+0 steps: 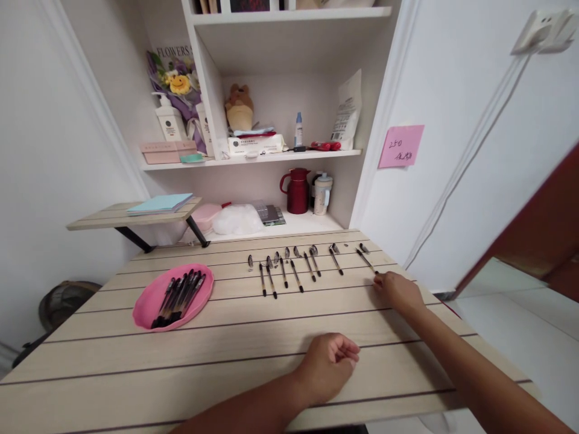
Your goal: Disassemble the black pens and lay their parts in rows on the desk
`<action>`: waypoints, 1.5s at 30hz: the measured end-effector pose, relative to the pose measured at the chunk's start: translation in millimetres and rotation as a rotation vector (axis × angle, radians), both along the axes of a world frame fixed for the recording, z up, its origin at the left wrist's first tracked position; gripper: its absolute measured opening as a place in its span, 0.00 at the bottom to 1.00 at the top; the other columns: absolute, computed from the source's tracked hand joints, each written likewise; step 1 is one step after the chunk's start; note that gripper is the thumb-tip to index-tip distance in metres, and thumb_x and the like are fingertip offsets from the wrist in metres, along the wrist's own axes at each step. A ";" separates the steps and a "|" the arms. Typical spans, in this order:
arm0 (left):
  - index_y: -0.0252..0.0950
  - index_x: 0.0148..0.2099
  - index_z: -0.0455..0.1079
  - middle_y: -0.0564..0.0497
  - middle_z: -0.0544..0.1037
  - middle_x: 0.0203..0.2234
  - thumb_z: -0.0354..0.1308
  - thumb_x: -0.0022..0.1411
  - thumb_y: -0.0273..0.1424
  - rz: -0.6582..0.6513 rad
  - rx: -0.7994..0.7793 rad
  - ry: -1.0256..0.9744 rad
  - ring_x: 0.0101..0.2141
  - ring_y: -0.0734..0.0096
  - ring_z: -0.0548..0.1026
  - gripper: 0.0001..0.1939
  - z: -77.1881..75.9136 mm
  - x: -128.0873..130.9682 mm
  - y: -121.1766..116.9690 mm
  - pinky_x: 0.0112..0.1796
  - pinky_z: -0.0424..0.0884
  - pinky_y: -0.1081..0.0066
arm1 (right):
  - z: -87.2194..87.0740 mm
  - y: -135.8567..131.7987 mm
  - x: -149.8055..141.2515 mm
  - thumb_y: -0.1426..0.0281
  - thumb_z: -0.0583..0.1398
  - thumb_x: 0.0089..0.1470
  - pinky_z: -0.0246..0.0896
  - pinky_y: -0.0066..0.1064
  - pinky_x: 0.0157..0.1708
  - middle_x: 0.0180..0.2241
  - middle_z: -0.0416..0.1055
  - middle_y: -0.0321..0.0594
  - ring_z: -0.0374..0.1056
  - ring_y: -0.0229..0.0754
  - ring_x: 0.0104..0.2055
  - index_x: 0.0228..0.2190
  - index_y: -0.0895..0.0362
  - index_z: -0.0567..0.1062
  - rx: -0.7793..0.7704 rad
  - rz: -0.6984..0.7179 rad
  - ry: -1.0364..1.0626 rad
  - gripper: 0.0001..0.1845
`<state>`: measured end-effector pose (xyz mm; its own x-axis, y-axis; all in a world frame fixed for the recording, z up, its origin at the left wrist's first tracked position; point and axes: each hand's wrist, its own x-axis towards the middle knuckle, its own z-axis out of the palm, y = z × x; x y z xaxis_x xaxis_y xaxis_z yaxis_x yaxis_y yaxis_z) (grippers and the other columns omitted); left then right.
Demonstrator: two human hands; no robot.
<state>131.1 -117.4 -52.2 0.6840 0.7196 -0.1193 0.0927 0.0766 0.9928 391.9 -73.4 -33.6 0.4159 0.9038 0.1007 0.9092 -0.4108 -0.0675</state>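
Note:
A row of several uncapped black pens (296,273) lies across the far part of the wooden table (253,337), each with its cap set apart just above it. My right hand (398,291) reaches to the row's right end, fingers curled and touching the tip of the rightmost pen (366,260). My left hand (330,361) rests on the table nearer me, fingers loosely curled into a fist with nothing visible in it. A pink plate (149,307) at the left holds several capped black pens (178,298).
Behind the table is a white shelf unit with a red jug (297,190), a white cup (322,194), a plush toy (239,107) and bottles. A small side shelf (113,216) carries a blue notebook. A pink sticky note (401,146) hangs on the right wall.

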 end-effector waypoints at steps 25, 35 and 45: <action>0.32 0.28 0.70 0.52 0.71 0.17 0.51 0.51 0.37 0.745 0.529 0.794 0.23 0.71 0.67 0.13 125.8 -249.2 130.1 0.26 0.59 0.74 | -18.8 -23.3 -167.2 0.63 0.46 0.52 0.50 0.27 0.25 0.27 0.72 0.35 0.66 0.40 0.29 0.26 0.51 0.68 0.128 0.469 0.346 0.13; 0.34 0.19 0.67 0.48 0.69 0.11 0.55 0.48 0.38 0.685 0.312 1.177 0.21 0.66 0.70 0.13 87.8 -272.8 158.2 0.24 0.60 0.72 | -30.2 -23.4 -167.3 0.58 0.46 0.52 0.51 0.27 0.22 0.29 0.73 0.34 0.67 0.41 0.28 0.29 0.49 0.68 0.077 0.428 0.270 0.15; 0.32 0.22 0.69 0.38 0.75 0.23 0.57 0.45 0.31 0.773 0.328 1.233 0.32 0.53 0.73 0.07 84.5 -261.6 161.3 0.29 0.63 0.67 | -30.6 -25.2 -168.3 0.58 0.46 0.52 0.52 0.27 0.23 0.28 0.72 0.34 0.67 0.41 0.28 0.29 0.49 0.67 0.079 0.446 0.273 0.14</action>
